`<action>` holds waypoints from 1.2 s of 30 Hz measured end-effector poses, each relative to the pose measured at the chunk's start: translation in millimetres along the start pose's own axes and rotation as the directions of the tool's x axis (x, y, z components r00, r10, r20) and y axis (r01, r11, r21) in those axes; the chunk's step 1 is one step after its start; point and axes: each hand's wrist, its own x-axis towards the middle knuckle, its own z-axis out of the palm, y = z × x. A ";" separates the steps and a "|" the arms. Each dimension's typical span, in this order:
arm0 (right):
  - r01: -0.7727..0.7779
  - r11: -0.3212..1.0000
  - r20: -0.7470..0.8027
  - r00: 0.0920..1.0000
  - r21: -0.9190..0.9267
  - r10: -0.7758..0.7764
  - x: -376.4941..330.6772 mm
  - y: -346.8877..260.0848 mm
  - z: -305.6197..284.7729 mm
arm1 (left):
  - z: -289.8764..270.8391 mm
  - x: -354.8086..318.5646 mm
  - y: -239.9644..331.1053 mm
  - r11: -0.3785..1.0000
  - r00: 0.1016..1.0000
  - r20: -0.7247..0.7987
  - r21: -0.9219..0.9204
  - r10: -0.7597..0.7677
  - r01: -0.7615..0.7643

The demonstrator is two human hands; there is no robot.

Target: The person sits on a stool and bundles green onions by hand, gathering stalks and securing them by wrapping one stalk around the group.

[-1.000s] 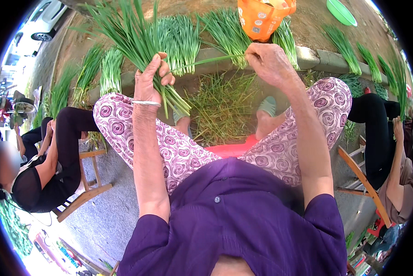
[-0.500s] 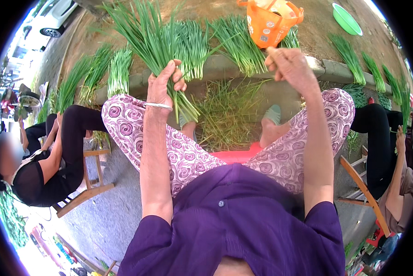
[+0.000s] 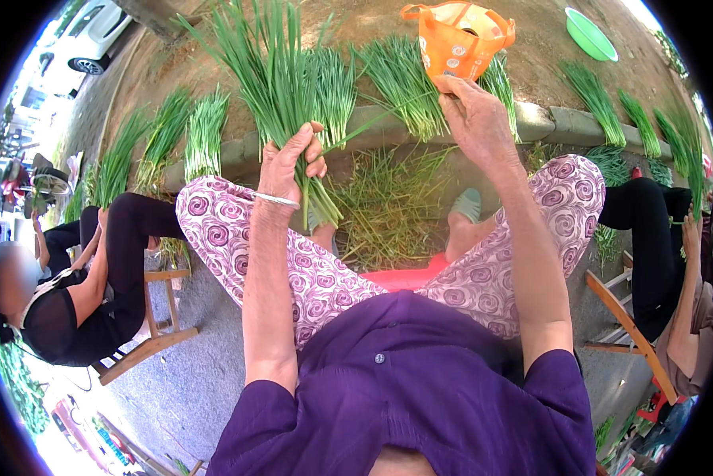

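Biggest thing around is a white car (image 3: 94, 44), parked way off beyond the left fingers, then a stone curb (image 3: 578, 127) that runs along just past both sets of fingers. A seated co-worker in black (image 3: 63, 317) is well off to the left of the left fingers. Back toward the body from the fingers you've got a purple shirt (image 3: 412, 381) and swirly rose-print trousers (image 3: 221, 230). Laid-out chive bundles (image 3: 408, 83) lean along the curb, mostly just beyond the fingers, and a messy heap of trimmings (image 3: 388, 210) sits on the ground lower down between the two hands. An orange bag (image 3: 459, 47) shows right past the right fingertips, with a green basin (image 3: 590, 34) farther out and to the right. The held chive bunch (image 3: 273, 71) is in the left hand (image 3: 285, 166): fingers curled snugly round it, leaves fanning out above them, pale ends poking out below. The right hand (image 3: 479, 123) has its fingers bent, tips fairly close together, and one long chive blade (image 3: 380, 119) stretches over from the left fingers toward them; can't tell if they're actually pinching it. Smallest bit: a silvery bangle (image 3: 277, 200) on the wrist below the left fingers.
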 end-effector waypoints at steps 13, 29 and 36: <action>-0.045 0.990 -0.122 0.991 0.133 0.062 -0.8 -12.9 2.5 | 3.8 -2.7 -6.0 0.999 0.997 0.060 0.018 -0.047 0.046; 0.069 0.995 -0.312 0.949 0.068 -0.044 11.6 -25.7 -2.7 | 29.5 -10.6 -22.1 0.975 0.978 0.144 0.184 -0.149 0.122; 0.093 0.989 -0.299 0.952 0.113 -0.056 24.2 -3.0 -15.2 | 36.4 -12.7 -32.5 0.925 0.956 0.185 0.347 -0.230 0.155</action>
